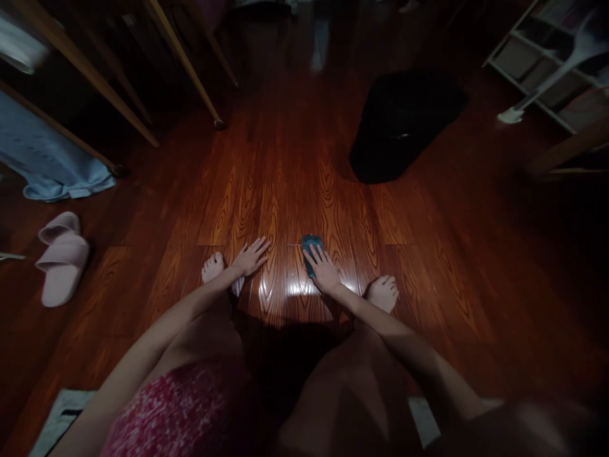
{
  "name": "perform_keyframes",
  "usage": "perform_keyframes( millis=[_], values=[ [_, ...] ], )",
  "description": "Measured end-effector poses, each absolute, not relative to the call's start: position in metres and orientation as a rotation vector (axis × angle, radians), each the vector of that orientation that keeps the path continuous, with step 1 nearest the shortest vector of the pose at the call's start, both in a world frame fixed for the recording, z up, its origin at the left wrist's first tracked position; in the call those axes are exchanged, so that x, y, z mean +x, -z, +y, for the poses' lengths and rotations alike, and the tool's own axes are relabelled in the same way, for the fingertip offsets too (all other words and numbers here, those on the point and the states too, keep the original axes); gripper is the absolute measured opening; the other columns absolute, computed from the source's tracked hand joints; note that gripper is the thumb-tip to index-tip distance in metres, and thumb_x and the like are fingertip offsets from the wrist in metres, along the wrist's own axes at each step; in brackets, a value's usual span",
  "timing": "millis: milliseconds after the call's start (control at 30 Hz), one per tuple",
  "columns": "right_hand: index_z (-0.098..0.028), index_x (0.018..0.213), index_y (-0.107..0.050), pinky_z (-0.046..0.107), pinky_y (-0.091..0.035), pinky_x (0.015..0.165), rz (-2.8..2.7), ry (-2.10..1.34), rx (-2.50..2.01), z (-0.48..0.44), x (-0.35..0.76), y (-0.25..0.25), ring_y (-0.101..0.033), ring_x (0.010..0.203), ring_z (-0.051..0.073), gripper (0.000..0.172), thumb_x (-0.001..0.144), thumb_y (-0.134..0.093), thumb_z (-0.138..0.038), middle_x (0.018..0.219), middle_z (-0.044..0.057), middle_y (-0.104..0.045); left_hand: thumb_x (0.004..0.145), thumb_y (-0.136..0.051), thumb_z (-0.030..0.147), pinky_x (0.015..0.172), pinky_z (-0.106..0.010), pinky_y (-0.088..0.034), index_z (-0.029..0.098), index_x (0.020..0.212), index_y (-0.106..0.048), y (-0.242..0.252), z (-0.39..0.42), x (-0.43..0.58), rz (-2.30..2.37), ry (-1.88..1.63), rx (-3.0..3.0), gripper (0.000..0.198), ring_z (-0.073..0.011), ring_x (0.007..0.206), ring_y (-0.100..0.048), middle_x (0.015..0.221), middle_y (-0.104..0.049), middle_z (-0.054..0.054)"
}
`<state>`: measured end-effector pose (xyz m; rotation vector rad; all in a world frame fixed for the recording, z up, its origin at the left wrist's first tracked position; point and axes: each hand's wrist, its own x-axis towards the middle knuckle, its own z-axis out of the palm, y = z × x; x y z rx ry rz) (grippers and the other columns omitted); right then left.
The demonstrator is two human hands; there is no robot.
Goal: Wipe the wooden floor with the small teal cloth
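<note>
On the glossy wooden floor [280, 209] lies a small dark teal cloth [311, 243], partly covered by my right hand [323, 268]. The fingers of that hand are spread flat over the cloth, which sticks out beyond the fingertips. My left hand [250, 257] is to the left of the cloth, palm down, with its fingers spread and nothing in it. A small pale piece of something [238, 287] shows just below my left wrist; what it is cannot be made out. My bare feet are on either side of the hands.
Ahead to the right stands a black bin-like object [404, 130]. Pink slippers [64, 266] lie at the left, near hanging light-blue fabric [61, 166] and wooden legs [190, 70]. A white shelf [537, 63] is at the upper right.
</note>
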<state>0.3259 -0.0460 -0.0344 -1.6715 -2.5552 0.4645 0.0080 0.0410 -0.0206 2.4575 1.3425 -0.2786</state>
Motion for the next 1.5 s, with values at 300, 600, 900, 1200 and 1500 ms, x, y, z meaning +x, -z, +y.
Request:
perform_keyframes(
  millis=[300, 600, 900, 1200, 1500],
  values=[
    [-0.019, 0.161, -0.033, 0.049, -0.015, 0.127, -2.902, -0.595, -1.029, -0.056, 0.305, 0.027, -0.011, 0.157, 0.03, 0.081, 0.086, -0.065, -0.021, 0.17, 0.012, -0.023, 0.108, -0.027, 0.053, 0.124, -0.055, -0.019, 0.029, 0.166, -0.015, 0.019, 0.04, 0.008, 1.356, 0.289, 2.459, 0.064, -0.0267, 0.158, -0.013, 0.172, -0.01, -0.005],
    [-0.017, 0.164, -0.024, 0.054, -0.016, 0.126, -2.595, -0.464, -1.636, -0.05, 0.32, 0.03, -0.006, 0.158, 0.033, 0.085, 0.087, -0.059, -0.016, 0.171, 0.014, -0.012, 0.108, -0.028, 0.054, 0.124, -0.055, -0.018, 0.027, 0.166, -0.017, 0.02, 0.041, 0.008, 1.352, 0.297, 2.442, 0.065, -0.0267, 0.158, -0.013, 0.172, -0.011, -0.006],
    [-0.02, 0.161, -0.033, 0.049, -0.018, 0.126, -2.873, -0.561, -1.082, -0.054, 0.306, 0.029, -0.01, 0.158, 0.029, 0.081, 0.087, -0.064, -0.022, 0.17, 0.011, -0.022, 0.108, -0.028, 0.053, 0.124, -0.056, -0.02, 0.031, 0.166, -0.014, 0.019, 0.04, 0.007, 1.35, 0.263, 2.461, 0.064, -0.0276, 0.157, -0.014, 0.172, -0.01, -0.004],
    [-0.016, 0.163, -0.027, 0.054, -0.018, 0.126, -2.679, -0.494, -1.533, -0.051, 0.317, 0.027, -0.009, 0.157, 0.034, 0.08, 0.089, -0.057, -0.015, 0.171, 0.013, -0.017, 0.107, -0.03, 0.052, 0.124, -0.055, -0.018, 0.026, 0.166, -0.018, 0.019, 0.04, 0.009, 1.366, 0.293, 2.444, 0.065, -0.0276, 0.157, -0.014, 0.172, -0.012, -0.007],
    [-0.022, 0.161, -0.031, 0.051, -0.017, 0.127, -2.853, -0.541, -1.128, -0.051, 0.308, 0.03, -0.01, 0.158, 0.028, 0.081, 0.087, -0.063, -0.02, 0.17, 0.01, -0.022, 0.108, -0.028, 0.055, 0.124, -0.056, -0.02, 0.032, 0.166, -0.014, 0.022, 0.041, 0.006, 1.346, 0.246, 2.453, 0.064, -0.0274, 0.157, -0.014, 0.172, -0.011, -0.004]
  ],
)
